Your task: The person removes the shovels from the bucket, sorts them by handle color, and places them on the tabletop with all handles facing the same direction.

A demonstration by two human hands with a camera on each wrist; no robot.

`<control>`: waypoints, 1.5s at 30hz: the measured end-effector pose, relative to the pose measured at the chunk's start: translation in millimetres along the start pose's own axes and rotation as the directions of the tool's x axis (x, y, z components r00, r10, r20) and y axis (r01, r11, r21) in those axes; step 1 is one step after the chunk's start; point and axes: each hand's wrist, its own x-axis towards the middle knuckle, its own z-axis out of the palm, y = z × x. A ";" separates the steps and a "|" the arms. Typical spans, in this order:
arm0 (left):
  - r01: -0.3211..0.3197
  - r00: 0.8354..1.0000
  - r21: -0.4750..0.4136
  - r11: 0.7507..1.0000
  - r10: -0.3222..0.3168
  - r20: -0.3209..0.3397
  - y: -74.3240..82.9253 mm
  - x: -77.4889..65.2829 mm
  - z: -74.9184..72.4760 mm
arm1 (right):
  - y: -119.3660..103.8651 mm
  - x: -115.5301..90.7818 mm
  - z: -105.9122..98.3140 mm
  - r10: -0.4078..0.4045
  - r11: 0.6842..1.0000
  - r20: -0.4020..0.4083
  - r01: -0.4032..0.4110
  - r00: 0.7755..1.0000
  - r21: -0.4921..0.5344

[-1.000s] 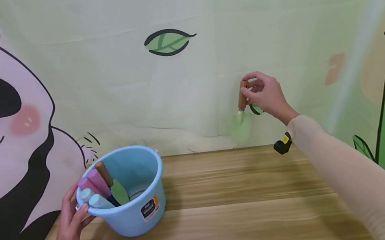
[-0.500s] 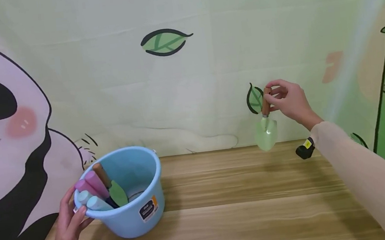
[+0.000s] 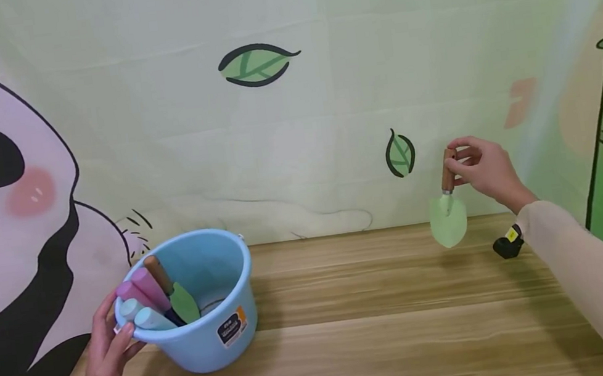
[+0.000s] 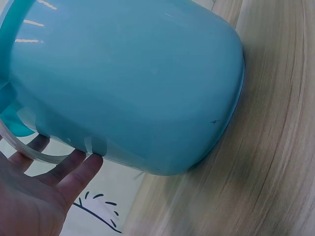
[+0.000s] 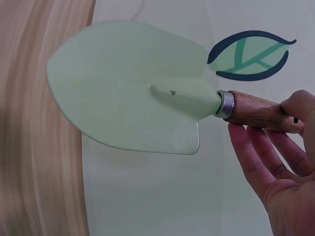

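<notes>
My right hand (image 3: 492, 172) pinches the wooden handle (image 3: 448, 170) of a small garden trowel, its pale green blade (image 3: 448, 221) pointing down above the back of the table. The right wrist view shows the broad trowel blade (image 5: 128, 88) from close by, fingertips along the handle. At the left, my left hand (image 3: 106, 365) grips the rim of a light blue bucket (image 3: 213, 347), thumb over the edge. In the left wrist view its fingers (image 4: 78, 177) lie against the outer wall of the bucket (image 4: 138, 83), by the pale bail handle (image 4: 29, 150).
Inside the bucket, pink handles (image 3: 151, 286), light blue handles (image 3: 151, 318) and a wooden-handled tool with a green blade (image 3: 183, 302) lean on the near left side. Behind the wood-grain table (image 3: 353, 343) hangs a cloth backdrop (image 3: 158, 105) printed with a panda and leaves.
My right hand has carried the trowel rightward and somewhat lower, away from the bucket. The left hand stays at the bucket rim, and the view has shifted slightly.
</notes>
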 end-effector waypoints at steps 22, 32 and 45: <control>-0.010 1.000 -0.014 1.000 0.010 0.001 -1.3 -0.5 -1.2 | 48.9 -18.9 -2.4 0.116 0.993 0.218 -0.105 0.969 -0.061; -0.026 1.000 -0.019 0.999 0.026 -0.004 -1.6 -0.6 -0.5 | 72.1 -31.2 8.4 0.145 0.989 0.343 -0.146 0.928 -0.024; -0.033 0.999 -0.022 0.999 0.033 -0.005 -3.4 -0.3 -1.8 | 96.3 -46.7 8.9 0.158 0.980 0.422 -0.194 0.893 0.042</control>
